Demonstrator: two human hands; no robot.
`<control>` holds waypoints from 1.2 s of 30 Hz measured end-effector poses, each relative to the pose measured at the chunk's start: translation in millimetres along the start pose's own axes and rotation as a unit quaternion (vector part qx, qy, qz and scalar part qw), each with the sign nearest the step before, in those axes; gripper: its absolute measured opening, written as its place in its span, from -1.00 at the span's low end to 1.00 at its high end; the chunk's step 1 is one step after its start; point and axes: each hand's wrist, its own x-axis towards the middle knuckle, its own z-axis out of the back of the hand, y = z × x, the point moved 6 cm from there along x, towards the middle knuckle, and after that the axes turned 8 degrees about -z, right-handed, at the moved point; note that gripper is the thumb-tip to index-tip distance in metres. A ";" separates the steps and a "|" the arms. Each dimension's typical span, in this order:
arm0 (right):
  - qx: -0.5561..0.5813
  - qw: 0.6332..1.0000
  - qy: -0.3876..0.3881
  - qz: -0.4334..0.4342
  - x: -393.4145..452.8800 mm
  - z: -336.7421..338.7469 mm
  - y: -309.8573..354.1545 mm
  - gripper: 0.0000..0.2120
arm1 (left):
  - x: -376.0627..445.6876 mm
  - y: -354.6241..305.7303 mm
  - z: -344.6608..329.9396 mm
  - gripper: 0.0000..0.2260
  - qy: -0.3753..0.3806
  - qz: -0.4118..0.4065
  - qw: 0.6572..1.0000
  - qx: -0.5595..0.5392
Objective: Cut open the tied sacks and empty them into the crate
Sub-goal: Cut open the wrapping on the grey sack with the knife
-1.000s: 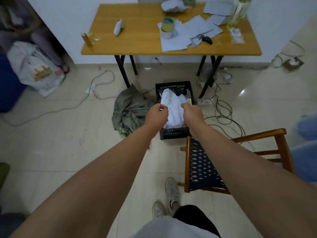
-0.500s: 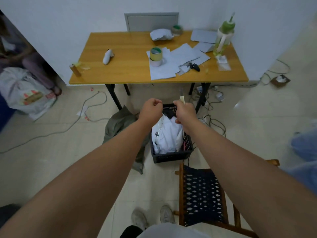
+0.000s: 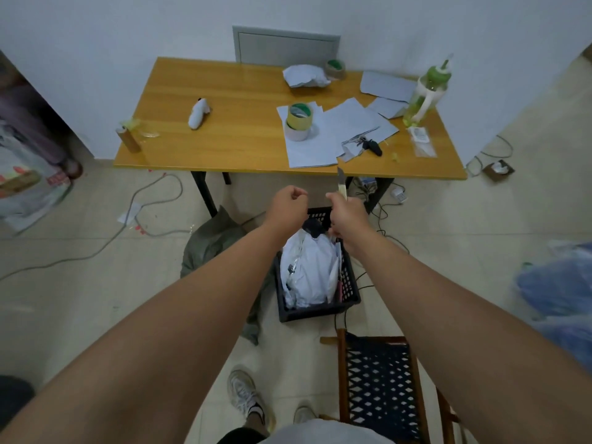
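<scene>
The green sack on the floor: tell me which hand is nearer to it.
Left. The left hand hovers, fist curled, just above and right of the green sack in the picture; the right hand, gripping the knife, is farther right, over the crate.

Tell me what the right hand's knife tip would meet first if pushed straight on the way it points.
Probably the front edge of the wooden table: the knife in the right hand points up and away at it. Depth is unclear, so the gap cannot be judged.

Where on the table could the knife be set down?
Bare wood lies between the white gadget and the tape rolls, and along the table front edge. The right half is crowded with papers and a bottle.
</scene>
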 end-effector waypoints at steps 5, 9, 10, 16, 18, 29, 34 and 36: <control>-0.015 1.000 0.020 -0.012 12.3 -73.5 9.7 -0.82 | 18.4 32.6 72.5 -0.87 -0.016 0.025 0.999 0.027; -0.049 0.997 0.063 -0.019 14.5 -141.1 12.4 -0.85 | 23.7 70.6 140.6 -0.86 -0.064 0.061 0.995 0.044; -0.056 0.995 0.075 -0.021 15.3 -157.4 11.6 -0.85 | 23.7 79.4 155.8 -0.86 -0.077 0.072 0.994 0.042; -0.106 0.984 0.141 -0.036 21.2 -234.3 4.7 -0.80 | 20.3 127.7 217.6 -0.85 -0.143 0.128 0.981 0.029; -0.126 0.979 0.157 -0.037 27.7 -253.2 1.8 -0.81 | 18.2 145.3 228.5 -0.82 -0.164 0.152 0.974 0.020; -0.242 0.924 0.284 -0.086 88.5 -314.3 -92.9 -0.72 | -23.9 260.1 205.2 -0.82 -0.291 0.310 0.904 -0.031; -0.294 0.903 0.294 -0.106 121.5 -303.0 -130.9 -0.65 | -35.4 294.3 152.7 -0.80 -0.295 0.363 0.882 -0.063; -0.318 0.896 0.293 -0.106 131.3 -302.1 -146.0 -0.65 | -40.4 304.8 140.3 -0.81 -0.301 0.375 0.874 -0.078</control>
